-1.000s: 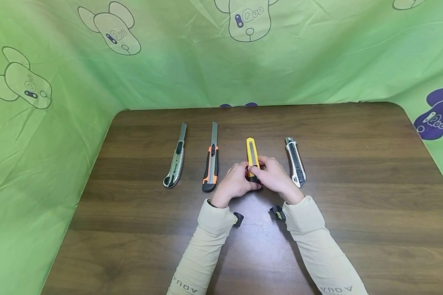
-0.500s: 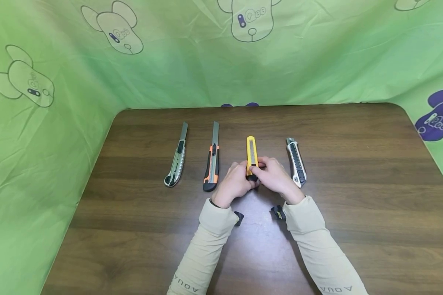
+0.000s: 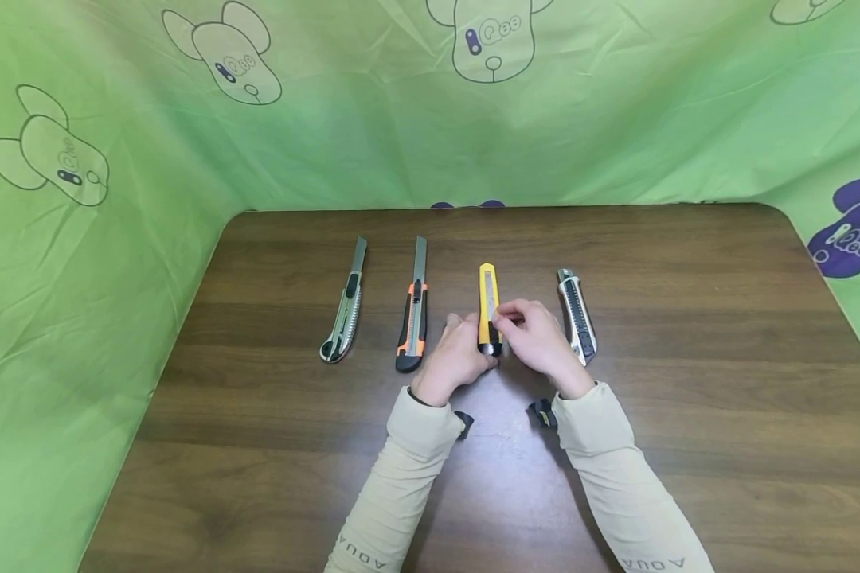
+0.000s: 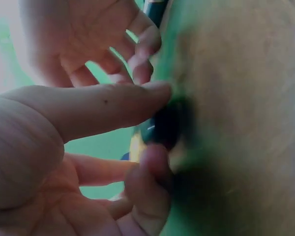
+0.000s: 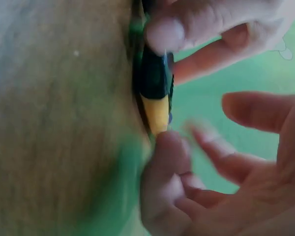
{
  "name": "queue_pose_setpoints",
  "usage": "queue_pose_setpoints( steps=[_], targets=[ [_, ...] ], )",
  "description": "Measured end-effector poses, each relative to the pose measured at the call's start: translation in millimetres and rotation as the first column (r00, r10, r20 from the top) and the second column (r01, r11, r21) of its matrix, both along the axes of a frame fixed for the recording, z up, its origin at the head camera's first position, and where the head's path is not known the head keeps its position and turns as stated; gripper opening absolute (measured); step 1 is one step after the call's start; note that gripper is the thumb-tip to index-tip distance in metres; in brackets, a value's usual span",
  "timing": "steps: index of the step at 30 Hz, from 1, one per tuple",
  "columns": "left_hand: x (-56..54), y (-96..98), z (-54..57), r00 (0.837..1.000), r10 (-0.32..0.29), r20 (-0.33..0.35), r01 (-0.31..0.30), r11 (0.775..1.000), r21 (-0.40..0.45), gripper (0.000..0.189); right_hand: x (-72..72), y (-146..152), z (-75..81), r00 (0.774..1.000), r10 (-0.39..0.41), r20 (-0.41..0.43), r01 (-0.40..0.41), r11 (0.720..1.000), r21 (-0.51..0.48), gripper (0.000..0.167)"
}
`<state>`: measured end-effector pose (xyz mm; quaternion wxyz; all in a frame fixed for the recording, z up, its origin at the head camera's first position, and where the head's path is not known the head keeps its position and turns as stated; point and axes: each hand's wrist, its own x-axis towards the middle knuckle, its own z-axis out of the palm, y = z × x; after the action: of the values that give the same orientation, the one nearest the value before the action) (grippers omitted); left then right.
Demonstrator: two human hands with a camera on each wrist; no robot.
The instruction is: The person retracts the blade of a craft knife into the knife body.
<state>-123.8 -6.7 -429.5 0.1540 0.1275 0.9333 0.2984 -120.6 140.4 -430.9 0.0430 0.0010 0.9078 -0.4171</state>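
In the head view a yellow utility knife with a black butt lies pointing away from me. My left hand pinches it near the butt. Its thumb and a fingertip stand on either side of the black end in the left wrist view. My right hand is at the knife's right side, fingers loosely bent. In the right wrist view its thumb is spread from the other fingers, and one fingertip is right at the yellow body.
On the brown table, left of the hands, lie a silver-green utility knife and an orange-and-black one, both with blades out. A white-and-black utility knife lies just right of my right hand. Green cloth hangs behind the table.
My right thumb has come off the knife's slider and the right hand has shifted slightly right. The left hand keeps its hold on the yellow knife, which has straightened slightly.
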Motion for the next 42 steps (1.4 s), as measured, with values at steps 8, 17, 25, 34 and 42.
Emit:
queue_pose_setpoints(
  steps=[8, 17, 25, 34, 42],
  targets=[
    [-4.1, -19.7, 22.6, 0.988, 0.153, -0.03, -0.152, 0.988, 0.037, 0.071, 0.4, 8, 9.6, 0.996, -0.077, 0.037, 0.081, 0.988, -0.133, 0.041],
    [-14.7, -54.3, 24.6, 0.92, 0.374, -0.117, -0.349, 0.917, 0.193, 0.053, 0.6, 8, 8.7, 0.993, -0.048, 0.109, 0.06, 0.992, -0.113, 0.038],
    [-17.5, -68.1, 17.2, 0.912, 0.407, -0.046, -0.406, 0.914, 0.025, 0.065, -0.2, 8, 7.5, 0.994, -0.05, 0.093, 0.061, 0.99, -0.126, 0.029],
    [-18.0, -65.7, 7.4, 0.927, 0.375, -0.017, -0.373, 0.914, -0.159, 0.061, -1.4, 5, 5.7, 0.999, -0.022, 0.05, 0.029, 0.99, -0.137, 0.026],
    [-19.1, -63.2, 2.6, 0.928, 0.372, -0.013, -0.369, 0.917, -0.148, 0.054, -1.3, 5, 6.0, 0.999, -0.006, 0.047, 0.013, 0.99, -0.138, 0.026]
  ],
)
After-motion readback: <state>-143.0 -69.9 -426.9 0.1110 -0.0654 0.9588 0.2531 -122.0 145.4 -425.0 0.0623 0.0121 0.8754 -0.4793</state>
